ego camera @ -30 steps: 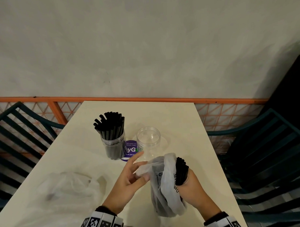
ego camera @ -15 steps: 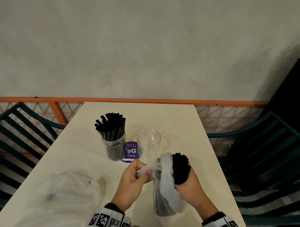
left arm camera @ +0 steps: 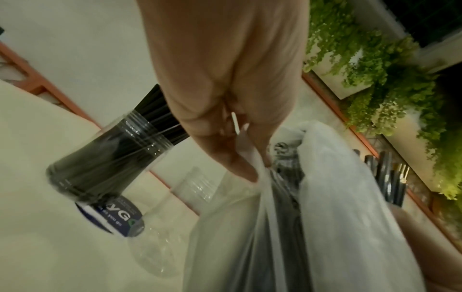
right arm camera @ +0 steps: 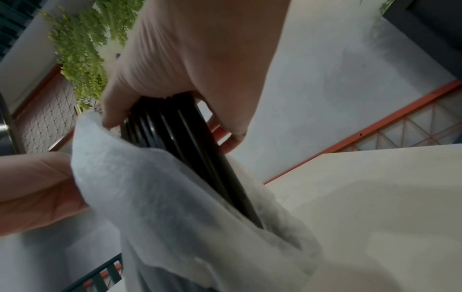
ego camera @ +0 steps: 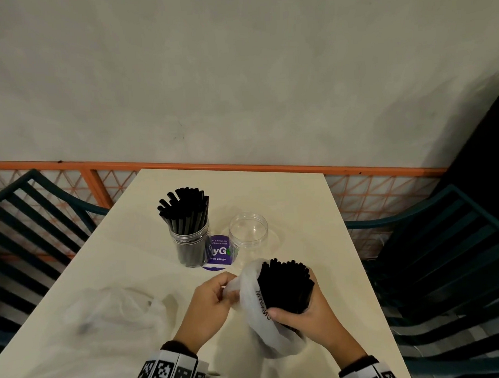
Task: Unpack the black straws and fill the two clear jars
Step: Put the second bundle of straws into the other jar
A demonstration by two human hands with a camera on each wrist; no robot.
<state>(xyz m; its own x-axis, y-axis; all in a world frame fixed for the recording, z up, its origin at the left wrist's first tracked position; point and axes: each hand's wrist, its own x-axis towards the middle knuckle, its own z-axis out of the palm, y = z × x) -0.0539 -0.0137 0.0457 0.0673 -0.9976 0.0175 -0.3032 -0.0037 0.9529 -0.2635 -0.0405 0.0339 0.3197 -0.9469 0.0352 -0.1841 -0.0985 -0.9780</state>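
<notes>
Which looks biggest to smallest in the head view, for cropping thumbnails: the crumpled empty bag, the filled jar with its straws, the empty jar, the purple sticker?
1. Crumpled empty bag
2. Filled jar with its straws
3. Empty jar
4. Purple sticker, though both jars partly hide it.

A: Table (ego camera: 299,192) layout?
B: Filled jar (ego camera: 191,247) far left, empty jar (ego camera: 248,231) to its right, sticker (ego camera: 218,253) between them.
A: Near side?
B: Straw bundle (ego camera: 285,289) in its bag (ego camera: 255,307), near right; loose bag (ego camera: 111,309) near left.
</notes>
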